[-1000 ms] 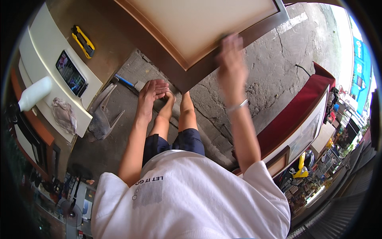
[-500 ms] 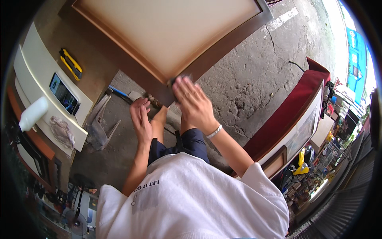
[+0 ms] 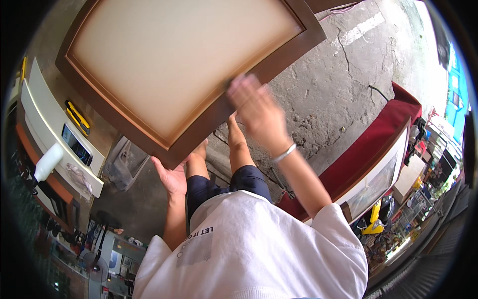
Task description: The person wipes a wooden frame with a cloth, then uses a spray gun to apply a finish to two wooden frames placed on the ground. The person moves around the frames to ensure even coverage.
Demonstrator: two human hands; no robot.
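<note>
Right fingers: the right hand (image 3: 256, 107) is lying blurred on the near brown rail of the framed panel (image 3: 174, 65); its fingers (image 3: 239, 84) are looking loosely spread and flat on the wood, not pinching, though the blur is keeping this uncertain.

Left fingers: the left hand (image 3: 172, 177) is sitting palm-up under the panel's lowest corner, fingers open and cupped, touching the frame's underside edge; how far they are curling round it I cannot tell.

Panel position: the panel is lying up and to the left of both sets of fingers, tilted, its cream centre facing the camera inside a dark brown wooden border.

Long axis: it is running from the lower-left corner, by the left fingers, up toward the upper right, and the rail under the right fingers is following that same diagonal.

Nearer hand: both are touching it; the left is at the corner, the right is further along the rail, about midway.

Below the fingers: the person's bare legs and dark shorts (image 3: 221, 182) are showing between the two forearms, with a silver bracelet (image 3: 285, 153) on the right wrist.

Further out, left: a cream-coloured cabinet panel (image 3: 47, 129) is carrying a yellow tool (image 3: 78, 118) and a phone (image 3: 76, 145).

Further out, right: cracked concrete floor (image 3: 333, 94) is stretching toward a red-edged board (image 3: 378, 144).
</note>
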